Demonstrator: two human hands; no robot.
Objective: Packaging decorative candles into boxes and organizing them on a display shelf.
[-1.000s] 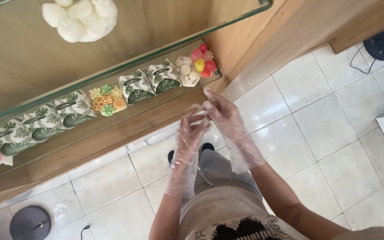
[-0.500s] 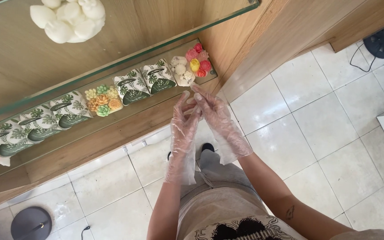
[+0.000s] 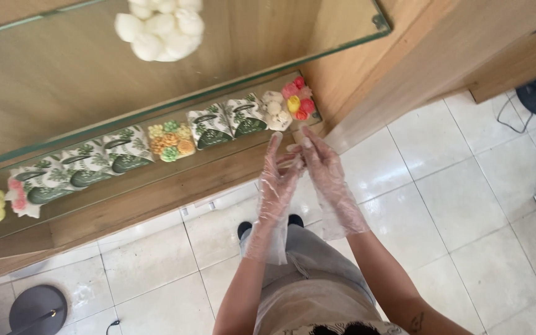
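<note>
A: Hands?
B: Left hand (image 3: pixel 278 181) and right hand (image 3: pixel 324 169) met at frame centre, both in clear plastic gloves (image 3: pixel 267 239), fingers spread, clamped on nothing; right fingertips touched the left glove.
A: Nearest?
B: Pink-and-yellow flower cluster (image 3: pixel 298 100), just above, on the wooden shelf (image 3: pixel 156 192).
</note>
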